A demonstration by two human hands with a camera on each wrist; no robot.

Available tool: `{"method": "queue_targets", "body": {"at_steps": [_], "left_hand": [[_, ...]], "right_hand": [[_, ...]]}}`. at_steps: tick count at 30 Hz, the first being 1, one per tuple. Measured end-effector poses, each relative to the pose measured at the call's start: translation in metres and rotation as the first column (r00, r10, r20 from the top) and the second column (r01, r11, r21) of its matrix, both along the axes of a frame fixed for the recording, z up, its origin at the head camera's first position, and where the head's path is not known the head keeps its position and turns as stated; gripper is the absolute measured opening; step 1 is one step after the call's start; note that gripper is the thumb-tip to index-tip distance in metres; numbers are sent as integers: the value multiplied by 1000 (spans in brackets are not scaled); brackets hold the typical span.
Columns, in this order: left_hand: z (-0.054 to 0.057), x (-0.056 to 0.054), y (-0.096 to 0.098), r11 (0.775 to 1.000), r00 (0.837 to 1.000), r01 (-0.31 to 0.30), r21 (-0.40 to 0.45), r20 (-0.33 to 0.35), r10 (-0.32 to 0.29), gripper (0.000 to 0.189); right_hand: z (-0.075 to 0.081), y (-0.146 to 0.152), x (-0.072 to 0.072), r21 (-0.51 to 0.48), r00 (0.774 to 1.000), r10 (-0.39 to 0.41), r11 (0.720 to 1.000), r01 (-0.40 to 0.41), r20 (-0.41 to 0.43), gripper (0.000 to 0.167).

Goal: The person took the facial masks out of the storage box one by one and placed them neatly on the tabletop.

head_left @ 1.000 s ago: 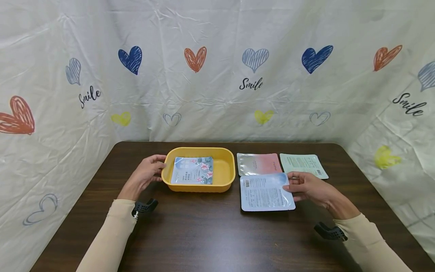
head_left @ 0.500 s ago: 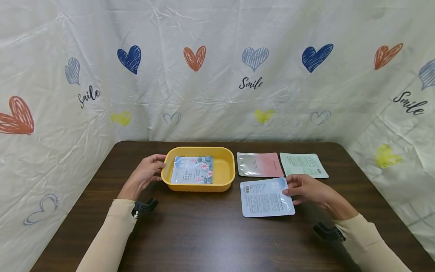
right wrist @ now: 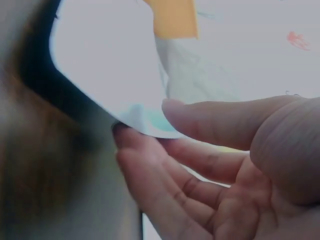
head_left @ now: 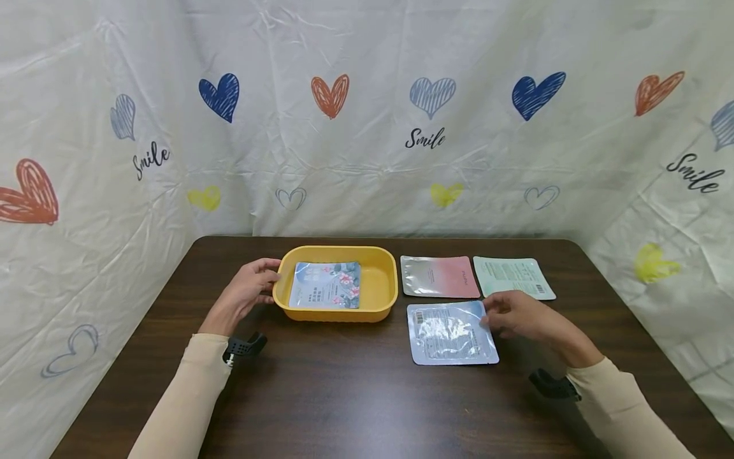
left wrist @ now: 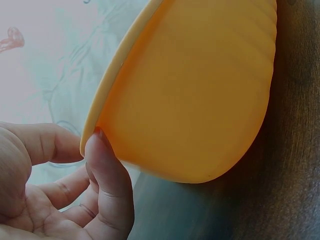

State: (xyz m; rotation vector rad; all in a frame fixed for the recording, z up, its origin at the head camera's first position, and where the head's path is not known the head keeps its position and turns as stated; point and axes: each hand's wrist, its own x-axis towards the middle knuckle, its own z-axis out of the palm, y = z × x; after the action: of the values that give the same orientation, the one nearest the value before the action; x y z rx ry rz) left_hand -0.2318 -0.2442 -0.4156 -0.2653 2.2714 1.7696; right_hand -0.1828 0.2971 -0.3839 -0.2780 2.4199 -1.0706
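At the left end of a yellow plastic basket point(head_left: 378, 287), my left hand point(head_left: 248, 290) pinches the rim between thumb and finger. The left wrist view shows the thumb point(left wrist: 107, 170) against the basket's outer wall point(left wrist: 200, 100). Inside the basket lies a floral blue sheet mask packet point(head_left: 327, 285). My right hand point(head_left: 524, 319) holds the right edge of a pale blue sheet mask packet point(head_left: 453, 335), its printed text and barcode facing up. In the right wrist view this packet point(right wrist: 105, 55) is washed out by glare, thumb on one face and fingers behind.
Behind the held packet, a pink-and-silver packet point(head_left: 440, 277) and a mint green packet point(head_left: 512, 277) lie side by side on the dark wooden table point(head_left: 344, 395). A white curtain point(head_left: 367, 166) printed with hearts hangs along the back and sides.
My right hand has brought the pale blue packet slightly toward me, away from the pink one, and its tilt has changed so it now catches glare. My left hand stays at the basket.
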Motion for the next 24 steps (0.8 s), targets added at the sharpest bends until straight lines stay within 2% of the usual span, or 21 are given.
{"method": "queue_targets", "body": {"at_steps": [5,9,18,24], "left_hand": [[1,0,0,1000,1000,-3,-3,5,3,48],[1,0,0,1000,1000,-7,-7,8,7,48],[1,-2,1,1000,1000,-9,-5,9,9,48],[1,-1,1,1000,1000,-11,0,16,11,48]], "right_hand": [[9,2,-3,43,997,22,999,-19,-73,38],[13,-1,-8,-6,995,-14,1000,14,-95,38],[16,-15,-20,-201,997,-69,978,61,-32,48],[18,-29,-25,-306,997,-83,949,82,11,52]]}}
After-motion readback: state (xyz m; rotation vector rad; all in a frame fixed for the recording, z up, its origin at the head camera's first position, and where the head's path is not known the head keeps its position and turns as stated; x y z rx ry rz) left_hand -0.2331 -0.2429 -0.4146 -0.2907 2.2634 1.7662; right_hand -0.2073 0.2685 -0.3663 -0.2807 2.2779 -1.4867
